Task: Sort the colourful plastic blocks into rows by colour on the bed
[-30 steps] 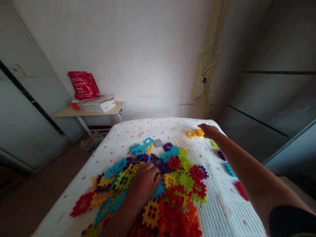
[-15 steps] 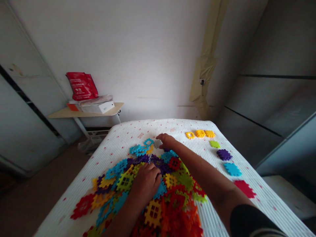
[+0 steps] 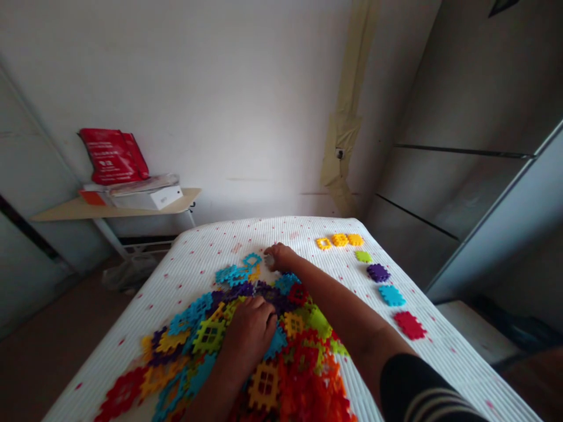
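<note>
A heap of interlocking plastic tiles (image 3: 265, 384) in several colours spreads over the near part of the bed. On the heap lies my left hand (image 3: 253, 322), its fingers curled down by the purple tiles (image 3: 267, 298); what they hold, if anything, is hidden. Beyond the heap, my right hand (image 3: 282, 257) reaches forward. Its thumb and fingers are around a small pale, see-through piece (image 3: 269, 261), whose exact kind is unclear. Just left of it lie a blue frame tile (image 3: 252, 259) and more blue tiles (image 3: 231, 274).
Along the right side sit yellow tiles (image 3: 340, 240), a lime tile (image 3: 363, 256), a purple stack (image 3: 378, 272), a blue tile (image 3: 391, 295) and a red tile (image 3: 410, 324). A side table (image 3: 189, 198) at left holds a red bag (image 3: 112, 157) and a white box (image 3: 162, 197).
My view has turned slightly right. My right hand's fingers have closed in around the pale piece. My left hand stays on the heap.
</note>
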Demonstrator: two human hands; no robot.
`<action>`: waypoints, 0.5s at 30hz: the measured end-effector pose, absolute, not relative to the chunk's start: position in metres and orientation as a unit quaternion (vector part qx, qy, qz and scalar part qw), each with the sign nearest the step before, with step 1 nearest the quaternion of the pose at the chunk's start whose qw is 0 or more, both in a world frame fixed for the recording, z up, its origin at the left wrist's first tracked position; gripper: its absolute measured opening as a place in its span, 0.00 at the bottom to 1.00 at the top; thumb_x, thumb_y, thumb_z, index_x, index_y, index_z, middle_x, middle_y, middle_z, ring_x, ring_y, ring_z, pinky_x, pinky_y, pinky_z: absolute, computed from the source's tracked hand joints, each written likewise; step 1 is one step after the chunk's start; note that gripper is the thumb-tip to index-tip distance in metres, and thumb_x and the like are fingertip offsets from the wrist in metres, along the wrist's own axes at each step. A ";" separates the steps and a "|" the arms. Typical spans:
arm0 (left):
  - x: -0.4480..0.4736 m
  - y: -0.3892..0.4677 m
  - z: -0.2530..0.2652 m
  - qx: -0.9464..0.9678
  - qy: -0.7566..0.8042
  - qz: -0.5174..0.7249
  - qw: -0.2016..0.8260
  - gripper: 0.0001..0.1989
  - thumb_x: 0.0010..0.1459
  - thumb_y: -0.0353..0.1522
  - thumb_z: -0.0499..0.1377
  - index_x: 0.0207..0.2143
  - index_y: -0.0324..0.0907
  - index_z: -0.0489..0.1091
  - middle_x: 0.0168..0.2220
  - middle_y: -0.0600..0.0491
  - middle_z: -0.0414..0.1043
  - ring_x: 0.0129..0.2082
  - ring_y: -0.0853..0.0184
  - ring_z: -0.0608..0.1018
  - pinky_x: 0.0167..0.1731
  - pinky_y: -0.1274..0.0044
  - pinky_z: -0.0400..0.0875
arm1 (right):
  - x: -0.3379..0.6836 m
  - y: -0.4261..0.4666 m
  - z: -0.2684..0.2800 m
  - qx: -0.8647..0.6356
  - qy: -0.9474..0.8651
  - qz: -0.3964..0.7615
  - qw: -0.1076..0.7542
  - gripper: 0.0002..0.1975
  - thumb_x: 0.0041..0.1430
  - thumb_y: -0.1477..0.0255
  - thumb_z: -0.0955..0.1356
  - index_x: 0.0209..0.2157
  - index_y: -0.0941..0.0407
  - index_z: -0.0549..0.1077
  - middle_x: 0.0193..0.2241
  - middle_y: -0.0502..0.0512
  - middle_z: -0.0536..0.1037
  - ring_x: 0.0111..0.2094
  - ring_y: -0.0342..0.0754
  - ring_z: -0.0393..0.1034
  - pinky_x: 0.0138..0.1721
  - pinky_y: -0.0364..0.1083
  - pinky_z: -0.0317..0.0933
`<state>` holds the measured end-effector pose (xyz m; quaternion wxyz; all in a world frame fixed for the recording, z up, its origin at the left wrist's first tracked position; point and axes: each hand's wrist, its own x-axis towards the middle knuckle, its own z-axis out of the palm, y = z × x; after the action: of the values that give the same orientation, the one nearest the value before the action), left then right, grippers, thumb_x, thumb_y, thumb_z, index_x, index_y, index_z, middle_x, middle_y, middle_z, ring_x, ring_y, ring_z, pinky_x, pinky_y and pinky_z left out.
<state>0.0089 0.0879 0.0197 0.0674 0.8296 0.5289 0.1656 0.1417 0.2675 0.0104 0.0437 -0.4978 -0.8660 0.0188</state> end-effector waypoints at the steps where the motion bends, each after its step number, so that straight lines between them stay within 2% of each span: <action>1: 0.009 0.088 0.019 0.830 0.529 0.166 0.067 0.11 0.57 0.30 0.49 0.29 0.42 0.71 0.32 0.50 0.68 0.37 0.64 0.69 0.40 0.72 0.60 | 0.147 0.269 0.013 -0.501 -0.864 0.015 0.054 0.31 0.42 0.68 0.73 0.51 0.52 0.68 0.47 0.54 0.73 0.48 0.52 0.65 0.45 0.45 0.61; 7: 0.009 0.087 0.018 0.828 0.531 0.172 0.060 0.11 0.57 0.30 0.49 0.28 0.42 0.70 0.31 0.50 0.68 0.36 0.64 0.68 0.39 0.72 0.59 | 0.190 0.284 0.031 -0.532 -0.842 -0.006 0.089 0.25 0.47 0.68 0.71 0.49 0.54 0.70 0.47 0.55 0.73 0.48 0.51 0.65 0.47 0.46 0.60; 15: 0.010 0.087 0.022 0.825 0.536 0.165 0.068 0.10 0.57 0.30 0.49 0.28 0.42 0.70 0.32 0.50 0.68 0.37 0.64 0.69 0.39 0.71 0.60 | 0.215 0.293 0.024 -0.571 -0.819 -0.020 0.051 0.21 0.46 0.71 0.71 0.46 0.52 0.71 0.45 0.55 0.73 0.47 0.52 0.65 0.44 0.47 0.62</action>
<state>0.0101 0.0872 0.0221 0.0685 0.8252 0.5359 0.1650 0.2151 0.2933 0.0235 0.0514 -0.5708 -0.8193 -0.0200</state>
